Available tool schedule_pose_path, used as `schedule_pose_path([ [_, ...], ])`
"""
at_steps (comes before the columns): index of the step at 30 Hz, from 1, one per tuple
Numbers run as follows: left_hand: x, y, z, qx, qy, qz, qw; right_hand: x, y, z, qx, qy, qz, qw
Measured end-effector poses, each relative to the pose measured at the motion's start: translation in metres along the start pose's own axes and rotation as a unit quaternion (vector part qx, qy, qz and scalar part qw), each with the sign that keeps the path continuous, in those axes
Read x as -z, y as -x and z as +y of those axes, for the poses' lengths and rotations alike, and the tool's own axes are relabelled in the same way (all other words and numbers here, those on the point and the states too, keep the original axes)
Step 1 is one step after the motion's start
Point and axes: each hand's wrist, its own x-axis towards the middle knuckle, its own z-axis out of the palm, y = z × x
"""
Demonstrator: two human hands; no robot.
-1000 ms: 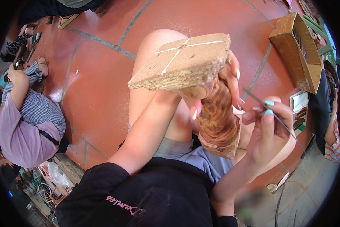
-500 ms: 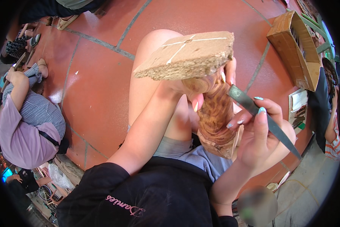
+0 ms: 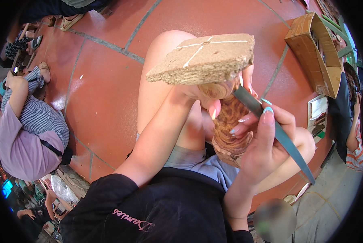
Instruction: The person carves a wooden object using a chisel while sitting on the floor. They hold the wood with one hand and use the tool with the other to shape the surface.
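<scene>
- Red floor tiles (image 3: 100, 85): below the work; a piece slipping loose could chip on them.
- Grey cloth shorts (image 3: 186, 157): at the wood's lower end; slack fabric, if bearing it, could let it slide.
- Swirl-grained wooden block (image 3: 229, 121), narrowed at the neck: tilted over the lap; support underneath cannot be told, so side pressure could twist it.
- Brown pressed-fibre slab (image 3: 222, 50), white crossed lines, ragged edge: at the block's upper end, joint hidden; its overhang could unbalance the piece, or crumble if knocked.
- Left hand (image 3: 213, 107): clasped round the neck, under the slab; a skidding tool could nick it.
- Right hand (image 3: 265, 137): pinching the strip between thumb and fingers; a light pinch could let it roll.
- Dark, tapered, file-like metal strip (image 3: 287, 141): slanting, upper end by the neck, contact unclear; poor angle could gouge the grain.
- Pale-blue thumbnail (image 3: 268, 109): right hand, against the strip; could snag.
</scene>
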Motion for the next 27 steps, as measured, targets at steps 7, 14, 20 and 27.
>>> schedule_pose_path([
  [7,0.000,-0.003,0.001,-0.023,-0.037,0.012,0.999,-0.002,-0.003,0.003,-0.007,-0.047,0.003,0.999],
  [14,0.000,-0.003,-0.009,-0.045,-0.005,0.016,0.999,0.002,-0.003,0.013,-0.023,-0.119,0.022,0.992],
  [20,0.000,-0.005,-0.008,-0.030,0.006,0.014,0.999,0.004,-0.002,0.013,0.016,-0.061,0.009,0.998],
  [27,-0.007,-0.001,-0.010,-0.023,-0.012,0.048,0.998,0.000,-0.006,0.009,-0.046,-0.116,0.051,0.991],
])
